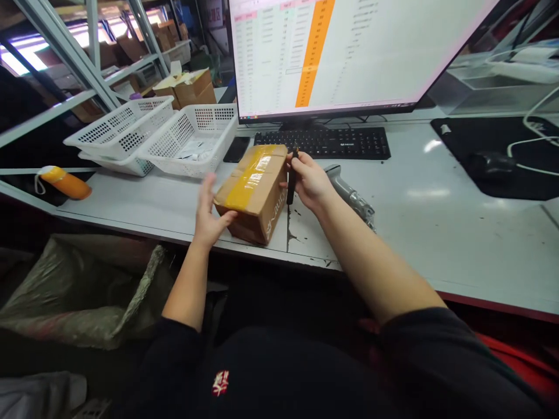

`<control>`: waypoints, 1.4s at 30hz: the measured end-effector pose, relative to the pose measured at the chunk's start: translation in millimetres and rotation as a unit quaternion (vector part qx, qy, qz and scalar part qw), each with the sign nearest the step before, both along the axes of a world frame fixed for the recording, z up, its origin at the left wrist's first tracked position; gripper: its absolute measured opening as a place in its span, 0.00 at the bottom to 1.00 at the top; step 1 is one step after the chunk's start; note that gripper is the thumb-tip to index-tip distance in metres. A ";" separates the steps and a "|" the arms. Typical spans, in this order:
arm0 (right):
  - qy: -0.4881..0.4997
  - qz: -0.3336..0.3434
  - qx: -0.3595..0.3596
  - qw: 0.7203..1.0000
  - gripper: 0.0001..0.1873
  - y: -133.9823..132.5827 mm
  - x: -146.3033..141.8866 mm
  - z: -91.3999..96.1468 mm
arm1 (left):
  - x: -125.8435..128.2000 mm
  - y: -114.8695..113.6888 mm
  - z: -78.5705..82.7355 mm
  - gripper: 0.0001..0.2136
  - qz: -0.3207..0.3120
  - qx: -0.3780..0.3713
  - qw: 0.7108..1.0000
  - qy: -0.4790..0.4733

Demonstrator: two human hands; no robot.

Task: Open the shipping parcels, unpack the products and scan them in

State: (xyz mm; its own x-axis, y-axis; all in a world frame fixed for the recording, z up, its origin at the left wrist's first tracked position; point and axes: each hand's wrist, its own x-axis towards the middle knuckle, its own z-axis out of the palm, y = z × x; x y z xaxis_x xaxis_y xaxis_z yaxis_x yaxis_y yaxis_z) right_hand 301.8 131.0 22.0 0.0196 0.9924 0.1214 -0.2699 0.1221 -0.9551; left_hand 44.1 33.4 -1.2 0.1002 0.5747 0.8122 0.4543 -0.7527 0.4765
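A brown cardboard box (266,203) with yellow tape (248,180) along its top sits slightly turned near the table's front edge. At its left side is my left hand (208,218), fingers stretched out and a little blurred, with the thumb against the box's near edge. My right hand (312,180) is closed around a slim black box cutter (291,186) beside the box's right side. Some of those fingers are hidden behind the cutter and box. Just right of that hand lies a grey handheld scanner (349,195), partly covered by my forearm.
Behind the box are a black keyboard (323,142) and a large monitor (349,52). White plastic baskets (192,166), a phone (237,149) and an orange bottle (65,181) stand to the left. A mouse (491,166) rests on a black mat (463,137) at right. Below left hangs a woven sack (78,291).
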 end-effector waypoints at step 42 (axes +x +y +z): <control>-0.523 -0.306 0.353 0.713 0.19 -185.9 -10.6 2.6 | 87.1 -1.2 -4.7 0.15 0.022 0.110 0.992 -0.058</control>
